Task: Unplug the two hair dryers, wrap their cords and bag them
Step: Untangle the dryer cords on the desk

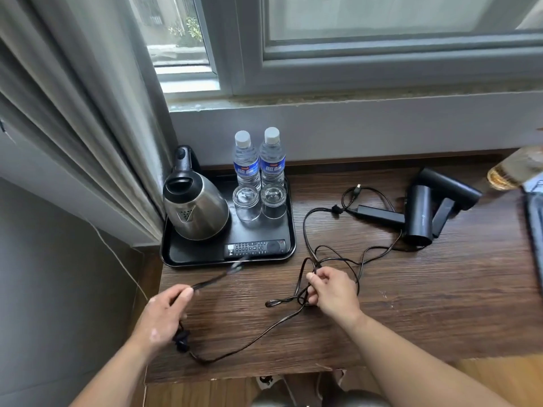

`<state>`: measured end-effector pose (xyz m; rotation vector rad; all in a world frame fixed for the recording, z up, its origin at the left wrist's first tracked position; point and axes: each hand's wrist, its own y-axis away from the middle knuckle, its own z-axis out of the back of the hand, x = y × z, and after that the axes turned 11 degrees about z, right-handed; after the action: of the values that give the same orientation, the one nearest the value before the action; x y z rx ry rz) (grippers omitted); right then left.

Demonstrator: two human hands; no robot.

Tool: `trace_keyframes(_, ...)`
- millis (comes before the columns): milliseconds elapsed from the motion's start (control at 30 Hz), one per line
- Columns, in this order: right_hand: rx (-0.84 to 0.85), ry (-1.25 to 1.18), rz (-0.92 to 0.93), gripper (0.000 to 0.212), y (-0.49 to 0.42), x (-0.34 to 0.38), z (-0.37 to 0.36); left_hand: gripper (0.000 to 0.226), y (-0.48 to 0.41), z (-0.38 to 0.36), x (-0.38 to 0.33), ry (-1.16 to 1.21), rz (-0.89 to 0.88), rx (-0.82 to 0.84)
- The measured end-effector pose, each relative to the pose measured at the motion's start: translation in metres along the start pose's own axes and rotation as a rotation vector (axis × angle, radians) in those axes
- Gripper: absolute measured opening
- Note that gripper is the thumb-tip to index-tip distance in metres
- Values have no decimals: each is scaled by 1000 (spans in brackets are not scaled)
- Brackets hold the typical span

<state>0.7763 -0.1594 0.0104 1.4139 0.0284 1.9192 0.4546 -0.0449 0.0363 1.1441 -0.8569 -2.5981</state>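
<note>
Soft daylight from the window (382, 16); wide-angle bending at edges, cord end (235, 267) motion-blurred.

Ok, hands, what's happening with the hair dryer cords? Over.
Left hand gripping the cord. Right hand holding tangled loops. Both hair dryers on desk, unbagged. Tray close beside the cord.

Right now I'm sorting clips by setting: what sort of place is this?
Probably a hotel room: a black tray holds a kettle, two water bottles, two glasses and a TV remote, the usual guest set.
</note>
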Motion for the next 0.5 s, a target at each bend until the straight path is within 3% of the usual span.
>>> trace_keyframes(200, 151, -163, -85, 9, -13, 22, -13, 21, -9, -18, 2, 112, 116, -22)
trace_keyframes(300, 69, -106, -49, 12, -4, 26, -4, 24, -15, -42, -4, 53, 122, 26)
trace_keyframes(367, 14, 50, -49, 16, 11, 17, 5, 42, -15, -53, -8, -67, 129, 30)
trace_keyframes(500, 200, 220, -207, 18, 48, -15, 0, 76, 2, -71, -16, -229, 111, 54)
